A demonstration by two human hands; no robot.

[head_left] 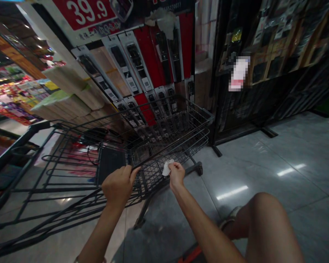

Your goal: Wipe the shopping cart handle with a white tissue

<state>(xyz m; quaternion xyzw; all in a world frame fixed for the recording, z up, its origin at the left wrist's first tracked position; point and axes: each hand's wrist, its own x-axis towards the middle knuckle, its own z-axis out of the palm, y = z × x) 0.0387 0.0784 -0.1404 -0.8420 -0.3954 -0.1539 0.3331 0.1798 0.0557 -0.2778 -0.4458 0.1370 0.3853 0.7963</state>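
A dark metal shopping cart [68, 219] stands in front of me, its wire basket stretching from the left edge toward the centre. My left hand [118, 185] is closed around the basket's near top rail, with the thumb lying along it. Just to the right, my right hand [177, 173] pinches a crumpled white tissue [167, 167] between thumb and fingers. The tissue is at the cart's near side wires; whether it touches them I cannot tell. Inside the cart's left part lies a dark flat panel [112, 162].
Behind the cart stands a display rack of packaged belts [135, 65] under a red price sign [84, 12]. Stacked paper packs [79, 91] are at the left. A black rack [235, 113] with feet on the grey tiled floor [263, 164] stands right. My bent knee [265, 212] is lower right.
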